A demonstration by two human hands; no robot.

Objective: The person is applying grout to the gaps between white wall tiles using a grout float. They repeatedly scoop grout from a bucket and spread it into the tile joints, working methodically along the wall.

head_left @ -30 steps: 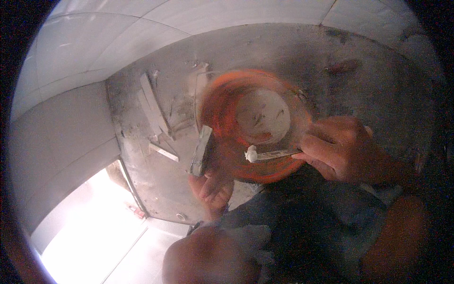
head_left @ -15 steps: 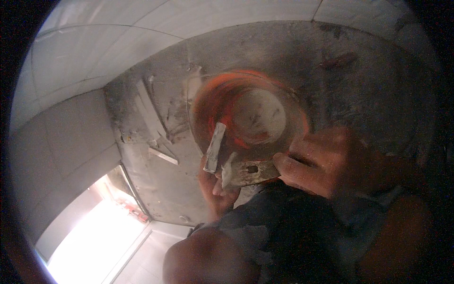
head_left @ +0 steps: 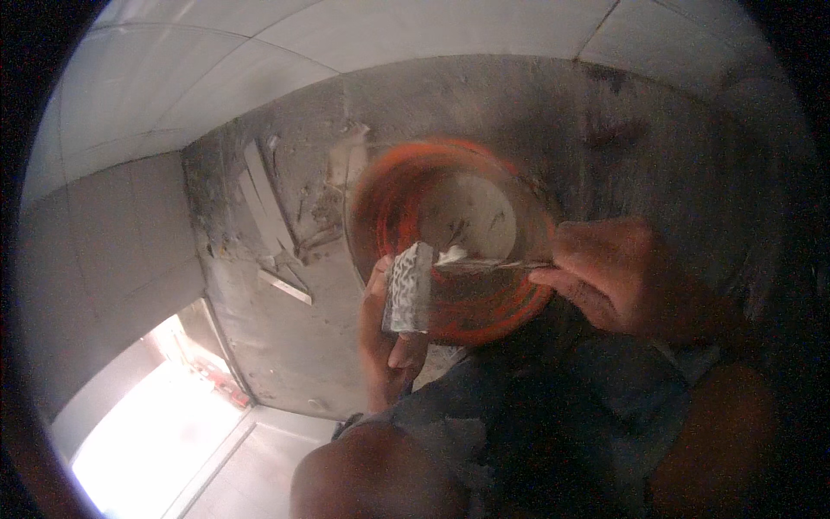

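My left hand (head_left: 375, 333) grips a narrow strip of tile (head_left: 408, 290), held up over the near left rim of an orange bucket (head_left: 437, 149). The strip's face looks mottled white and grey. Between the thumb and fingers of my right hand (head_left: 609, 272) is a thin flat scraper (head_left: 497, 263), now seen nearly edge-on. A dab of white paste (head_left: 451, 254) sits on its tip, close beside the strip; whether they touch I cannot tell. Pale grey paste (head_left: 484, 212) lies in the bottom of the bucket.
Long pale strips (head_left: 268, 203) and a shorter strip (head_left: 285, 286) lie on the dusty grey floor (head_left: 294, 346) left of the bucket. A tiled wall (head_left: 259, 56) bounds the far side. Bright light comes through an opening (head_left: 164, 441) at lower left. My knees are close below the bucket.
The scraper has turned from showing its broad side to nearly edge-on and moved up, its pasted tip by the strip. The strip has turned more upright, showing a wider mottled face.
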